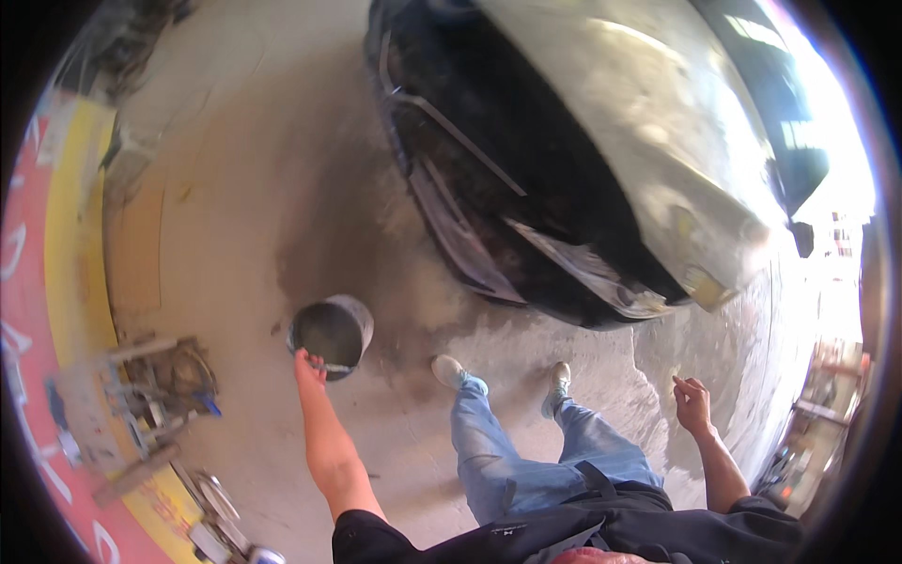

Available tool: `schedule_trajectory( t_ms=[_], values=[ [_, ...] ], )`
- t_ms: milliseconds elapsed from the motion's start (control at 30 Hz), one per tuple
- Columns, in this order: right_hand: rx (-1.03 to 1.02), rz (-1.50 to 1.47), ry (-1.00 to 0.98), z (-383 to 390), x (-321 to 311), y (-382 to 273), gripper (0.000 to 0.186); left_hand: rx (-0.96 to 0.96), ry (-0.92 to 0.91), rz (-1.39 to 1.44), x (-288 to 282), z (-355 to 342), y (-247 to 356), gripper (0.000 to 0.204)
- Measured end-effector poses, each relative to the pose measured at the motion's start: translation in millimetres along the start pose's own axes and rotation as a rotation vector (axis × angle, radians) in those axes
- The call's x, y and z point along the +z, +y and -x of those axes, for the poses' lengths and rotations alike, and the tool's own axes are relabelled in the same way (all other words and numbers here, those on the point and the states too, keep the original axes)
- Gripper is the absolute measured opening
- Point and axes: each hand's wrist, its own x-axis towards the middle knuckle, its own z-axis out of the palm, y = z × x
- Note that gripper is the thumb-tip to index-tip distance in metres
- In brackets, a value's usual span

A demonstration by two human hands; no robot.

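My left arm reaches forward and down, and my left hand (311, 364) is closed at the near rim of a dark bucket (361, 320). The bucket is tilted and its dark inside shows; I cannot tell how much is in it. Out to the right, my right hand (693, 406) hangs apart from everything, its fingers curled together with the index finger and thumb near each other. Whether something small sits between those fingers is too blurred to tell. Ahead of me stands a car (526, 226) with a black front bumper and a pale, patchy hood.
Damp, dark patches mark the concrete floor (225, 254) around the bucket. Metal equipment with a wheel (174, 385) stands at the left, beside a red and yellow banner (75, 216). A flat brown sheet (137, 246) lies there too. Cluttered shelves (817, 414) line the right edge.
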Motion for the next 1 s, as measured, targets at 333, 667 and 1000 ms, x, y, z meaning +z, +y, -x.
schedule_trajectory(
  t_ms=[333, 667, 1000],
  values=[
    [0.275, -0.134, -0.052, 139, 49, 155, 0.027, -0.033, 0.013, -0.073, 67, 104, -97, 0.02],
    [0.544, -0.512, -0.006, 213, 154, 279, 0.03, -0.158, -0.077, -0.326, 148, 333, -274, 0.016],
    [0.919, -0.732, 0.125, 371, 177, 254, 0.029, -0.217, -0.389, -1.009, 248, 475, -558, 0.022]
  ],
)
